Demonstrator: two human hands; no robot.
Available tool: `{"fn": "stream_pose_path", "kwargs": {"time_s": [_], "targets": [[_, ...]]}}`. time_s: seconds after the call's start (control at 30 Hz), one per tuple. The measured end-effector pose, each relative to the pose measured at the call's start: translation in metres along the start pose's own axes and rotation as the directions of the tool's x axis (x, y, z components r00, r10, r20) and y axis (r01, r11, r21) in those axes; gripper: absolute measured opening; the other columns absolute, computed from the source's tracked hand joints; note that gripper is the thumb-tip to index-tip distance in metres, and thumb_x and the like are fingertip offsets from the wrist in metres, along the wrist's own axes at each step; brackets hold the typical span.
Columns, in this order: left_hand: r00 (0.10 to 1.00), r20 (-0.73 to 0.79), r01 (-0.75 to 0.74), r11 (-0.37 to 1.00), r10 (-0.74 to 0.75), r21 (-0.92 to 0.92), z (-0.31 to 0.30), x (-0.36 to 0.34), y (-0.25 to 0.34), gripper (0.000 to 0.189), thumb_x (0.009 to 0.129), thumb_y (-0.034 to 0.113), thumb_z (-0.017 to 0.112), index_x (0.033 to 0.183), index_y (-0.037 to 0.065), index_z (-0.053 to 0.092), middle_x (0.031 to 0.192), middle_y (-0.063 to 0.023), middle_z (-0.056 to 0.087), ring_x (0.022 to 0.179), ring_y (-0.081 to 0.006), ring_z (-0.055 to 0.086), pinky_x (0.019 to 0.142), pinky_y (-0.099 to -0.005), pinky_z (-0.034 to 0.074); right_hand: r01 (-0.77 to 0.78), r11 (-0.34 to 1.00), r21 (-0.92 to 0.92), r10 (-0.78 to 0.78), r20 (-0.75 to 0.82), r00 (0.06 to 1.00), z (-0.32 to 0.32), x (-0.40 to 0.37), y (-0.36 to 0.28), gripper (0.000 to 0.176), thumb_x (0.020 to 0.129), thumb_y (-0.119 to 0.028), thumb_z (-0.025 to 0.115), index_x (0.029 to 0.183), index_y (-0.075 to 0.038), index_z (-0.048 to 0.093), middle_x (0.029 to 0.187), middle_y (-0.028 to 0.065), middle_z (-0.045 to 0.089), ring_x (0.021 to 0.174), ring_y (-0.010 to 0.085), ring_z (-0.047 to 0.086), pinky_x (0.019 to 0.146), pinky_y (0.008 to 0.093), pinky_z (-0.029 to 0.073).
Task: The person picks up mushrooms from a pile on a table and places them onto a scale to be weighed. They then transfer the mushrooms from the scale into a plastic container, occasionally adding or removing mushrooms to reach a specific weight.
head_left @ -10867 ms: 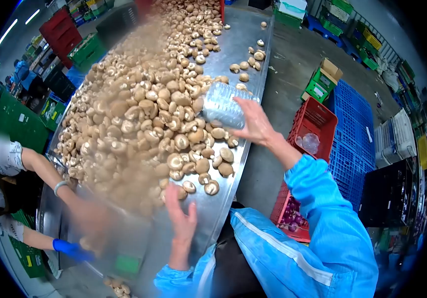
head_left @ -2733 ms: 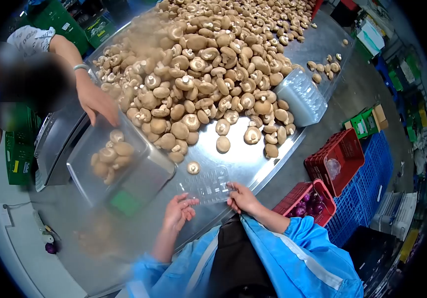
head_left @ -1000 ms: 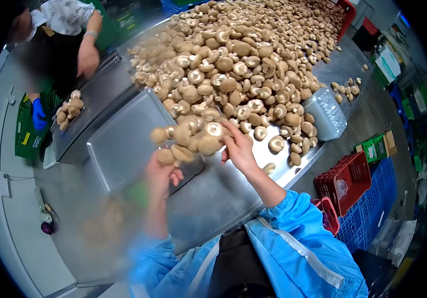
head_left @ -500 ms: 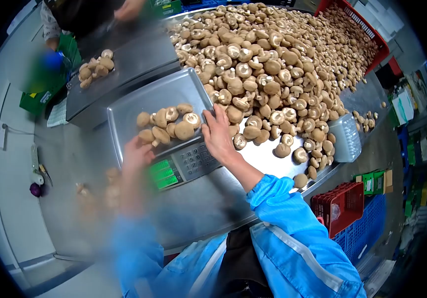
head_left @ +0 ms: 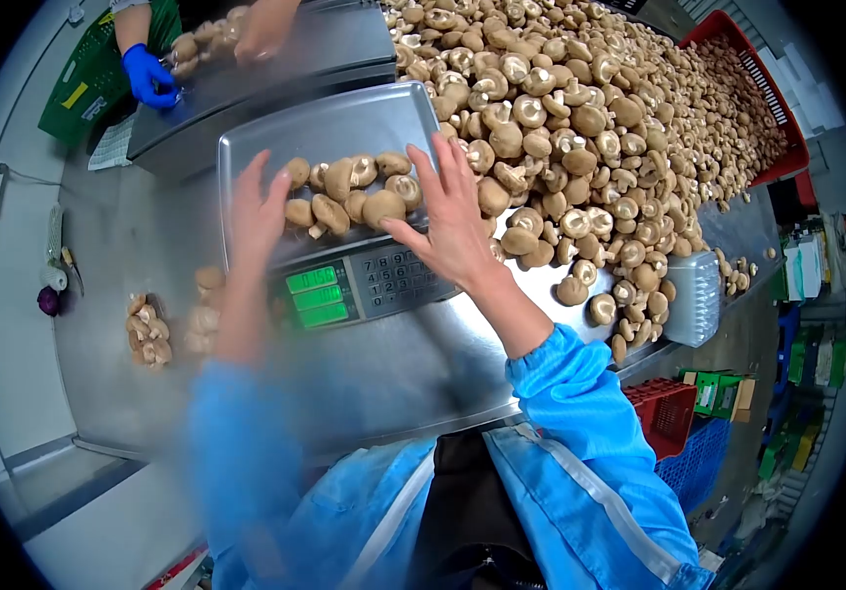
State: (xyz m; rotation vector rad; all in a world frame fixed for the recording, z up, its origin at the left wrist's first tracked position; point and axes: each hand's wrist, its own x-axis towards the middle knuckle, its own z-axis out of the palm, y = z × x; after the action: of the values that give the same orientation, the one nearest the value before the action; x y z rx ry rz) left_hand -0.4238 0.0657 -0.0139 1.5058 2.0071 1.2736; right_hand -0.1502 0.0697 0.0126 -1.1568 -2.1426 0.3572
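Note:
Several brown mushrooms [head_left: 349, 197] lie in two rough rows on the metal pan of a weighing scale [head_left: 315, 123]. At the left end of the rows is my left hand [head_left: 259, 211], blurred, its fingers apart. My right hand [head_left: 447, 216] spreads its fingers at the right end, thumb close to a large mushroom cap [head_left: 383, 208]. Whether either hand touches the mushrooms is hard to tell. Below the pan, the scale's green display [head_left: 320, 295] is lit beside its keypad [head_left: 395, 281]. Both hands hold nothing.
A large heap of mushrooms [head_left: 580, 128] covers the table's right, with a red crate [head_left: 772, 88] of more behind. Stacked clear trays [head_left: 693, 300] stand at the right edge. Small mushroom groups [head_left: 147, 332] lie at left. Across the table, a co-worker's blue-gloved hand [head_left: 150, 79] is near another scale.
My right hand has come from the pan's edge to the mushrooms, fingers now spread. My left hand has risen beside their left end. The view has shifted; the co-worker's gloved hand shows more clearly.

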Motion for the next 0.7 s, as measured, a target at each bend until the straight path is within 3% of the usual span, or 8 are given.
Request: {"fn": "stream_pose_path", "kwargs": {"time_s": [0.1, 0.2, 0.3, 0.4, 0.43, 0.53, 0.63, 0.7], "targets": [[0.997, 0.073, 0.037, 0.994, -0.03, -0.103, 0.019, 0.011, -0.006, 0.048, 0.089, 0.026, 0.069, 0.131, 0.004, 0.058, 0.125, -0.0196, 0.063, 0.118, -0.0309, 0.06, 0.101, -0.0377, 0.047, -0.029, 0.999, -0.018, 0.03, 0.053, 0.998, 0.014, 0.005, 0.008, 0.09, 0.079, -0.041, 0.078, 0.15, -0.01, 0.033, 0.157, 0.023, 0.019, 0.145, 0.0454, 0.017, 0.117, 0.0555, 0.022], [0.98, 0.2, 0.02, 0.999, -0.011, -0.04, 0.019, 0.021, -0.007, 0.052, 0.083, 0.019, 0.074, 0.13, 0.003, 0.058, 0.125, -0.0182, 0.063, 0.115, -0.0302, 0.062, 0.099, -0.0369, 0.049, -0.065, 0.998, 0.019, 0.063, 0.083, 0.995, 0.016, 0.005, 0.01, 0.092, 0.079, -0.044, 0.077, 0.151, -0.009, 0.031, 0.158, 0.0241, 0.019, 0.145, 0.0454, 0.019, 0.118, 0.0542, 0.023], [0.976, 0.209, 0.09, 0.99, -0.066, -0.111, 0.014, 0.025, 0.003, 0.051, 0.079, 0.013, 0.077, 0.126, 0.001, 0.06, 0.125, -0.0175, 0.064, 0.113, -0.0274, 0.064, 0.095, -0.0353, 0.051, -0.105, 0.991, 0.084, 0.096, 0.106, 0.99, 0.017, 0.003, 0.011, 0.093, 0.079, -0.045, 0.077, 0.151, -0.008, 0.031, 0.156, 0.0252, 0.022, 0.144, 0.0453, 0.022, 0.118, 0.0519, 0.024], [0.982, 0.114, 0.178, 0.926, -0.148, -0.333, 0.01, 0.016, 0.023, 0.047, 0.079, 0.008, 0.076, 0.123, 0.0, 0.062, 0.124, -0.0181, 0.063, 0.113, -0.0243, 0.064, 0.094, -0.0333, 0.052, -0.102, 0.985, 0.139, 0.089, 0.096, 0.991, 0.016, 0.003, 0.011, 0.092, 0.079, -0.042, 0.078, 0.15, -0.007, 0.032, 0.155, 0.0258, 0.025, 0.143, 0.0451, 0.025, 0.118, 0.0499, 0.026], [0.992, 0.11, 0.096, 0.93, -0.06, -0.356, 0.008, 0.01, 0.026, 0.044, 0.085, 0.012, 0.072, 0.126, 0.0, 0.061, 0.124, -0.0153, 0.064, 0.114, -0.0237, 0.063, 0.097, -0.0335, 0.05, -0.102, 0.983, 0.153, 0.09, 0.085, 0.992, 0.016, 0.002, 0.011, 0.091, 0.079, -0.041, 0.079, 0.149, -0.007, 0.032, 0.154, 0.0259, 0.026, 0.143, 0.045, 0.026, 0.117, 0.0494, 0.026], [0.955, 0.271, -0.072, 0.978, 0.124, -0.195, 0.013, -0.005, 0.006, 0.041, 0.091, 0.015, 0.065, 0.129, 0.001, 0.059, 0.125, -0.0121, 0.064, 0.115, -0.0243, 0.061, 0.099, -0.0347, 0.047, -0.036, 0.991, 0.126, 0.031, 0.041, 0.999, 0.023, 0.001, 0.01, 0.091, 0.082, -0.044, 0.074, 0.15, -0.003, 0.03, 0.154, 0.0274, 0.026, 0.143, 0.0441, 0.028, 0.117, 0.0477, 0.028], [0.952, 0.192, -0.214, 0.968, 0.237, -0.133, 0.027, -0.024, 0.035, 0.035, 0.097, 0.016, 0.057, 0.128, 0.001, 0.061, 0.125, -0.01, 0.064, 0.115, -0.0193, 0.06, 0.1, -0.03, 0.045, -0.033, 0.986, 0.161, 0.026, 0.045, 0.999, 0.037, 0.005, 0.006, 0.087, 0.082, -0.039, 0.075, 0.146, 0.001, 0.033, 0.153, 0.0272, 0.029, 0.143, 0.0437, 0.028, 0.117, 0.0464, 0.028], [0.97, 0.152, -0.177, 0.981, 0.188, -0.083, 0.034, -0.026, 0.031, 0.036, 0.096, 0.016, 0.057, 0.129, 0.002, 0.061, 0.128, -0.011, 0.062, 0.117, -0.0222, 0.059, 0.1, -0.0333, 0.045, -0.067, 0.983, 0.169, 0.067, 0.005, 0.998, 0.045, 0.007, 0.004, 0.084, 0.082, -0.036, 0.075, 0.145, 0.002, 0.034, 0.152, 0.027, 0.03, 0.142, 0.0432, 0.029, 0.118, 0.046, 0.028]]}}
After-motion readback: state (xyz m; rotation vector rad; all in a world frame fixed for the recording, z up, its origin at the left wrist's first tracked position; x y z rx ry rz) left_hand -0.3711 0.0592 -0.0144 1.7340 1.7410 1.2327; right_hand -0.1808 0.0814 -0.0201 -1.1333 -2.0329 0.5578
